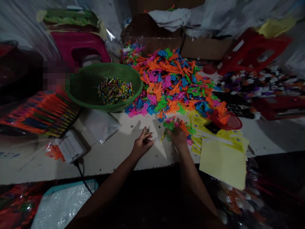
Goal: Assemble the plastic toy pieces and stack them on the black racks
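Note:
My left hand [143,142] is over the white table [147,157], its fingers apart and nothing in them. To its right, my right hand [177,136] reaches into a small heap of green, orange and pink plastic pieces [184,128]; its fingers are blurred and what they hold, if anything, cannot be made out. A small yellow striped piece [163,137] shows just left of my right hand. Behind both hands lies a large pile of coloured plastic pieces [166,84]. A green basket [107,108] at the back left holds many small striped pieces [115,90].
Bundled striped sticks [45,114], a clear plastic bag [101,125] and a white box with a cable [72,147] lie left. On the right are yellow printed sheets [221,143], a plain pale sheet [224,162] and a red basket [234,122]. Cardboard boxes [206,47] stand behind.

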The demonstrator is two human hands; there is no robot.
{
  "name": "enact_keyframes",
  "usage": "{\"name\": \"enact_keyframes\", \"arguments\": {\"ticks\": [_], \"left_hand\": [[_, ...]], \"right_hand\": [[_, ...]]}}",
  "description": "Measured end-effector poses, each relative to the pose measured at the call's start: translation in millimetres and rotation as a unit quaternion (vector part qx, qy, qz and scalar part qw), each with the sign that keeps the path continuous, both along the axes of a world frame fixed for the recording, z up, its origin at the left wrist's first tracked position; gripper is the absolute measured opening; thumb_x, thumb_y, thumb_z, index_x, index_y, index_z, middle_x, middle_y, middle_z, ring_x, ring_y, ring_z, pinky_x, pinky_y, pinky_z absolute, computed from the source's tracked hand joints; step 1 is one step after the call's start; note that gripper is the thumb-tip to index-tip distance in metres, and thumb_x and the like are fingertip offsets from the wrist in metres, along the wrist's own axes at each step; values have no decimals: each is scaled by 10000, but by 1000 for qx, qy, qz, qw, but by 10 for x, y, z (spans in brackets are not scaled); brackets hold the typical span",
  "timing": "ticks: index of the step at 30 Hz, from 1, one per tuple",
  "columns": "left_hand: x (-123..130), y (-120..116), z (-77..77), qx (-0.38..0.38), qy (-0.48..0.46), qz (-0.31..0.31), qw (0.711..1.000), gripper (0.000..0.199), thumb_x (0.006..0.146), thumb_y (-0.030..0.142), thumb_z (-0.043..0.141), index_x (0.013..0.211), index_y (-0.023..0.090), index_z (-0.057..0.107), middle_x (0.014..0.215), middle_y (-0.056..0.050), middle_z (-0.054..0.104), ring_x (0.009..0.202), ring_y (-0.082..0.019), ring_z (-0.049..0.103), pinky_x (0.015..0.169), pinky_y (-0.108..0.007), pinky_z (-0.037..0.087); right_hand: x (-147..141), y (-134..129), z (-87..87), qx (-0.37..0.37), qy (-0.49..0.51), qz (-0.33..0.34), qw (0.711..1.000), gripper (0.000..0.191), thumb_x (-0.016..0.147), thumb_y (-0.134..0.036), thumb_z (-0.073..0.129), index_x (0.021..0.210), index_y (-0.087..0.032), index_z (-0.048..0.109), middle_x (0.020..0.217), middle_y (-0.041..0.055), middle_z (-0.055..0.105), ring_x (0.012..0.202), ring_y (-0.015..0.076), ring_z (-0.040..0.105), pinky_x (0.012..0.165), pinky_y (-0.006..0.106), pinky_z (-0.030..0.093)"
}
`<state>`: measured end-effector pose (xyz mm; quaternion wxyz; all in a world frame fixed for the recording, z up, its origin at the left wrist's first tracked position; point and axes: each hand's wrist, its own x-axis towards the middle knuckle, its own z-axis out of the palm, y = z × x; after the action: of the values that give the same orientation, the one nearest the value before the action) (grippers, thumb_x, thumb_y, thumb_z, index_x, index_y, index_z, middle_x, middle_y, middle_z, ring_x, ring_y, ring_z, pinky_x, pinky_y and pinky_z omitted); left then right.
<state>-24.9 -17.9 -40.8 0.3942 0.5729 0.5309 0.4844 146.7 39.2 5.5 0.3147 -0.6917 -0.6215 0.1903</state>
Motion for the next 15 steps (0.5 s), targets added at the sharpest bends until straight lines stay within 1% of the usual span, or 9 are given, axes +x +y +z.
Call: {"name": "enact_keyframes", "arguments": {"ticks": [2,3,6,7,8,10,12,13,15], "left_hand": [[42,19,-31,-3,-40,26,999,631,722,301,604,1297,160,385,1096,-117,618,897,-149,609,791,-285,493],[64,21,-42,-7,-43,34,998,566,724,297,600,1250,157,447,1077,-117,626,891,-155,614,789,-292,497],[82,-7,-15,4,-12,55,998,330,725,287,594,1038,180,614,978,-90,661,849,-168,625,779,-309,505],[57,-19,25,19,2,63,998,268,728,283,590,976,193,642,956,-82,667,848,-173,625,782,-314,504],[10,-24,85,37,14,70,997,225,732,278,586,932,203,657,942,-78,671,843,-176,626,782,-315,504],[-156,14,276,70,38,84,993,193,738,269,580,901,214,667,927,-76,674,809,-172,628,752,-303,508],[-412,165,559,89,68,101,989,212,744,268,569,929,215,657,922,-72,674,726,-152,622,679,-274,509],[-567,294,724,103,82,134,982,222,741,275,567,936,213,652,919,-68,673,716,-149,615,656,-263,503],[-905,652,1056,114,117,171,972,251,748,282,549,968,199,639,908,-64,671,731,-153,612,661,-255,489]], "right_hand": [[174,10,16,78,-89,-81,990,530,711,-456,534,1108,-106,555,1117,211,541,1082,341,454,849,477,374],[223,4,-13,109,-126,-82,983,555,733,-442,522,1179,-112,512,1220,219,475,1166,359,378,899,517,323],[300,-2,-200,164,-229,32,959,426,804,-342,449,1202,-203,513,1302,135,443,1241,318,316,973,546,231],[326,17,-264,172,-249,52,952,385,819,-295,417,1177,-219,535,1283,119,469,1239,306,327,978,555,214],[355,51,-312,182,-264,33,947,375,829,-261,388,1166,-211,544,1276,121,478,1243,303,326,981,573,186],[389,152,-341,203,-278,-31,938,378,840,-241,356,1164,-186,543,1273,138,476,1267,320,282,972,614,136],[317,252,-287,226,-273,-46,934,363,841,-258,367,1141,-179,555,1266,142,478,1276,326,259,965,620,137],[220,285,-246,238,-266,-21,934,348,836,-268,385,1118,-182,569,1258,140,484,1270,322,268,967,608,156],[-91,309,-191,252,-247,78,932,312,820,-273,427,1069,-190,595,1244,129,497,1245,304,307,977,569,194]]}}
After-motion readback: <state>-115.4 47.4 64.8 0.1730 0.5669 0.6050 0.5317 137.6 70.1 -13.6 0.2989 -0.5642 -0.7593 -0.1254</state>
